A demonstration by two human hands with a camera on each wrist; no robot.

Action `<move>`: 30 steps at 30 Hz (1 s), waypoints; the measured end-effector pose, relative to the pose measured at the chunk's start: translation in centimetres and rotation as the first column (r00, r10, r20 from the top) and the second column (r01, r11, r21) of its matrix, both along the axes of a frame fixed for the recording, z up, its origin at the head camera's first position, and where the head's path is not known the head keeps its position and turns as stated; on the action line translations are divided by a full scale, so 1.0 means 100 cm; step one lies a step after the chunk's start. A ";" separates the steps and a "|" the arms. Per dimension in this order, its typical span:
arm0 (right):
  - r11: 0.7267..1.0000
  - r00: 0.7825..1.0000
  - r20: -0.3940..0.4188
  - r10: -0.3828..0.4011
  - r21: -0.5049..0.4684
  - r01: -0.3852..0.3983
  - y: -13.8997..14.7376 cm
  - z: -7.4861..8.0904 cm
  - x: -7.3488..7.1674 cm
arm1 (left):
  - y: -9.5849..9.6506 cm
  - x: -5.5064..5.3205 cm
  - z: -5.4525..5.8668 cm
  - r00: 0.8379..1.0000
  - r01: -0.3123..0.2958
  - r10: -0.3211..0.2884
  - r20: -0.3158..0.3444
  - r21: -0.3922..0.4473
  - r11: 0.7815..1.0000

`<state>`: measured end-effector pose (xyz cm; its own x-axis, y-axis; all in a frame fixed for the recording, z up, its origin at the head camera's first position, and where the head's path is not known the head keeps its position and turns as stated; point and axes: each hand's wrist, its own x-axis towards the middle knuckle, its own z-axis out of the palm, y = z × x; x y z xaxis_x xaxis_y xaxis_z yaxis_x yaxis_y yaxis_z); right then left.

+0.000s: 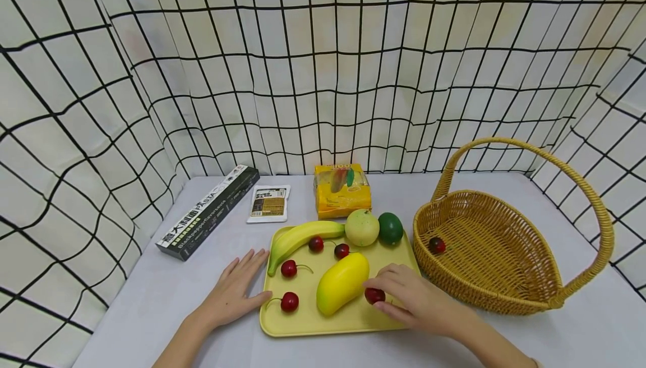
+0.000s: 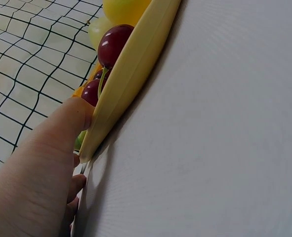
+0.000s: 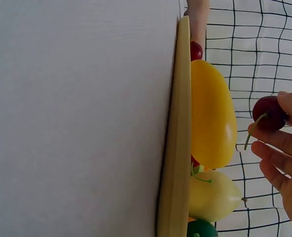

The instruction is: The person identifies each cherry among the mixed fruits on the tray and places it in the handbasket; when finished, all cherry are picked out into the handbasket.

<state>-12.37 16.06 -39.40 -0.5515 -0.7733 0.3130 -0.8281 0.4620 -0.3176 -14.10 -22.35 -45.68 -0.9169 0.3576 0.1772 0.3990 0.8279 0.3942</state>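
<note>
My right hand (image 1: 421, 303) pinches a dark red cherry (image 1: 374, 295) between thumb and fingers over the right part of the yellow tray (image 1: 298, 327). In the right wrist view the same cherry (image 3: 269, 113) shows its green stem, held above the tray. My left hand (image 1: 234, 292) lies with fingers extended at the tray's left edge, touching it. On the tray are a yellow mango (image 1: 343, 284), a banana (image 1: 303, 239), a pale green round fruit (image 1: 361, 228), a dark green fruit (image 1: 391, 229) and several cherries, one (image 1: 289, 302) near my left thumb.
Right of the tray stands a wicker basket (image 1: 484, 295) with a tall handle, one cherry (image 1: 437, 245) inside. Behind the tray are a yellow package (image 1: 343, 194) and a white sachet (image 1: 269, 203); a black pasta box (image 1: 209, 214) lies left. Gridded cloth walls (image 1: 323, 76) surround the table.
</note>
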 end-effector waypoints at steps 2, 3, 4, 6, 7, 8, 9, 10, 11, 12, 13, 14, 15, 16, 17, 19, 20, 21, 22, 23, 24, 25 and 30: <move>1.000 1.000 -0.017 -0.003 -0.015 0.003 0.001 0.003 -0.002 | 0.000 0.000 0.000 1.000 -0.001 0.001 0.001 -0.001 1.000; 1.000 1.000 -0.029 -0.003 -0.025 0.002 0.002 0.005 -0.003 | 0.000 0.000 0.000 1.000 -0.001 0.001 0.003 0.000 1.000; 0.999 0.999 -0.043 -0.005 -0.036 0.004 0.003 0.006 -0.003 | 0.000 0.000 0.000 1.000 -0.002 0.002 0.003 0.001 1.000; 0.998 0.997 -0.079 -0.016 -0.060 0.011 0.004 0.009 -0.005 | 0.000 0.000 -0.001 1.000 -0.002 0.002 0.003 0.005 1.000; 0.997 0.995 -0.100 -0.029 -0.069 0.022 0.005 0.010 -0.006 | 0.000 0.000 -0.001 1.000 -0.001 0.001 0.003 0.008 1.000; 0.997 0.991 -0.125 -0.040 -0.077 0.031 0.006 0.012 -0.007 | 0.000 0.000 -0.001 1.000 -0.001 0.001 0.003 0.009 1.000; 0.996 0.988 -0.144 -0.051 -0.084 0.039 0.007 0.013 -0.009 | 0.000 0.000 -0.002 1.000 -0.001 0.001 0.003 0.010 1.000; 0.995 0.985 -0.158 -0.066 -0.090 0.052 0.009 0.014 -0.010 | 0.000 0.000 -0.002 1.000 0.000 0.000 0.001 0.009 1.000; 0.993 0.982 -0.173 -0.080 -0.096 0.064 0.010 0.015 -0.011 | 0.000 0.000 -0.002 1.000 0.000 0.000 0.000 0.008 1.000; 0.992 0.978 -0.188 -0.091 -0.101 0.072 0.012 0.017 -0.012 | 0.000 0.000 -0.003 1.000 0.000 0.000 -0.001 0.006 1.000; 0.991 0.974 -0.202 -0.100 -0.107 0.080 0.014 0.018 -0.014 | 0.000 0.000 -0.003 1.000 0.000 0.000 -0.002 0.004 1.000; 0.990 0.971 -0.213 -0.109 -0.112 0.087 0.016 0.019 -0.015 | 0.000 0.000 -0.003 1.000 0.000 0.000 -0.003 0.003 1.000; 0.989 0.969 -0.215 -0.119 -0.115 0.096 0.018 0.020 -0.016 | 0.000 0.000 -0.003 1.000 0.000 0.000 -0.005 0.003 1.000; 0.987 0.967 -0.218 -0.131 -0.118 0.107 0.020 0.022 -0.017 | 0.000 0.000 -0.003 1.000 0.000 0.000 -0.006 0.002 1.000; 0.986 0.964 -0.223 -0.142 -0.122 0.116 0.023 0.023 -0.018 | 0.000 0.000 -0.003 1.000 -0.001 0.001 -0.005 0.003 1.000; 0.981 0.959 -0.225 -0.172 -0.125 0.147 0.028 0.025 -0.020 | 0.000 0.000 -0.003 1.000 0.000 0.000 -0.005 0.006 1.000; 0.979 0.957 -0.222 -0.186 -0.126 0.161 0.030 0.026 -0.021 | 0.000 0.000 -0.003 1.000 0.000 0.000 -0.005 0.007 1.000; 0.977 0.955 -0.221 -0.198 -0.126 0.173 0.033 0.027 -0.022 | 0.000 0.000 -0.003 1.000 0.001 -0.001 -0.006 0.007 1.000; 0.975 0.952 -0.224 -0.208 -0.130 0.182 0.036 0.028 -0.023 | 0.000 0.000 -0.003 1.000 0.001 -0.001 -0.007 0.007 1.000; 0.972 0.948 -0.230 -0.219 -0.133 0.193 0.038 0.028 -0.024 | 0.000 0.000 -0.003 1.000 0.002 -0.002 -0.009 0.006 1.000; 0.970 0.945 -0.235 -0.228 -0.134 0.201 0.041 0.029 -0.024 | 0.000 0.000 -0.003 1.000 0.003 -0.003 -0.010 0.006 1.000; 0.969 0.942 -0.240 -0.234 -0.135 0.207 0.044 0.029 -0.025 | 0.000 0.000 -0.003 1.000 0.004 -0.004 -0.012 0.006 1.000; 0.958 0.926 -0.256 -0.278 -0.146 0.247 0.054 0.029 -0.029 | -0.001 0.000 -0.004 1.000 0.004 -0.004 -0.010 0.006 1.000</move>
<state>-15.24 21.49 -36.46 -0.6125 -0.5646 0.5532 -0.7430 0.6501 -0.1592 -14.13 -22.40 -46.07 -0.9138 0.3599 0.1884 0.4061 0.8238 0.3956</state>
